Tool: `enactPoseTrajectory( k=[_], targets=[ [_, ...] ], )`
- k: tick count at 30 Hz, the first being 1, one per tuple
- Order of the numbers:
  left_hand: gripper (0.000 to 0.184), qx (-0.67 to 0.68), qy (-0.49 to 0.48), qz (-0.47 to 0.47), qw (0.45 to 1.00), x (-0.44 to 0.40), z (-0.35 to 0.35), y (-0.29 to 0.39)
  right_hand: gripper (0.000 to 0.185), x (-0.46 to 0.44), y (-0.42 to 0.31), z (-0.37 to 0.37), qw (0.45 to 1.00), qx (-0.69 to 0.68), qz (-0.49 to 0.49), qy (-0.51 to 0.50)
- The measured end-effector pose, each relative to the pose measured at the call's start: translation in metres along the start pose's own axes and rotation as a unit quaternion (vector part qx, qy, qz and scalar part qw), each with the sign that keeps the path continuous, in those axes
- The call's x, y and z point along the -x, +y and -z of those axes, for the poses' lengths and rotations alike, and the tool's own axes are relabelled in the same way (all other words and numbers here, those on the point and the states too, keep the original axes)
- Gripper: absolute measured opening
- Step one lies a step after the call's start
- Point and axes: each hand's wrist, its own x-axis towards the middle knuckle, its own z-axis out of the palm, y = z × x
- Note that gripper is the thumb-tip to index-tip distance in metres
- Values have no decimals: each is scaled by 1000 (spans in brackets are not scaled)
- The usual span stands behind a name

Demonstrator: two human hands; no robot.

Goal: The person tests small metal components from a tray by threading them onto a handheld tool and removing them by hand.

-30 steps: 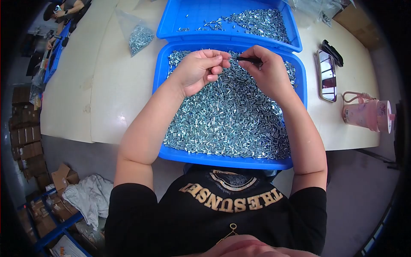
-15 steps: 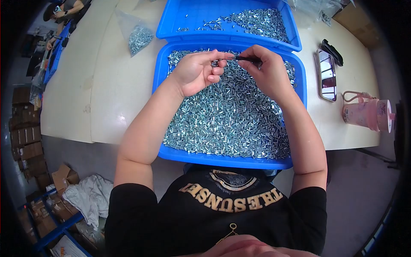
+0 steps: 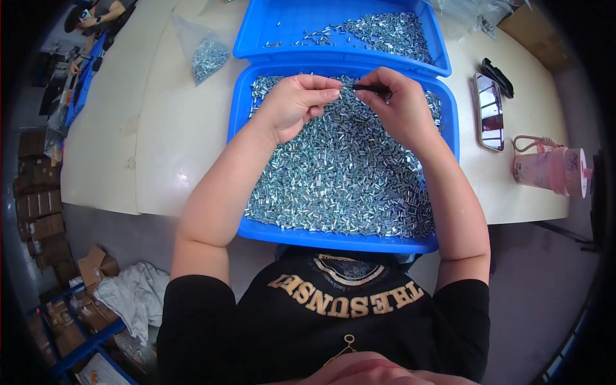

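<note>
My left hand (image 3: 295, 106) is closed in a pinch, thumb against forefinger, above the far part of a blue bin (image 3: 340, 242). What lies between those fingertips is too small to make out. Facing it, my right hand (image 3: 401, 109) grips a slim black-handled tool (image 3: 369, 88) between thumb and fingers. Its thin metal tip points left, towards the left fingertips, with a small gap or contact that I cannot tell apart. Below both hands the bin is filled with a thick layer of small shiny metal cylinders (image 3: 340, 173).
Behind stands a second blue bin (image 3: 289, 25) with fewer metal cylinders. A clear bag of metal parts (image 3: 210, 59) lies to the left. On the right are a phone (image 3: 490, 112), a black case (image 3: 498, 78) and a pink cup (image 3: 545, 170). Another person (image 3: 106, 13) sits far left.
The left thumb has come up against the forefinger, closing into a pinch near the tool's tip; the forefinger was stretched out before. The right hand and tool have hardly moved.
</note>
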Motion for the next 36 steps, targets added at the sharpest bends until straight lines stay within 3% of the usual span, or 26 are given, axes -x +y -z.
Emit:
enactPoseTrajectory(
  k=[2,15,21,36],
  targets=[
    [16,-72,25,-10,997,2,-3,1,13,0,-1,1,1000,21,9,3],
    [17,-170,36,-16,985,2,-7,-2,13,4,-4,-1,973,177,143,28],
    [17,-177,51,-29,982,2,-8,-4,11,5,-1,-4,970,218,111,1],
    [15,-126,23,-9,992,4,-6,1,13,1,-3,4,986,108,130,-9]
  ],
)
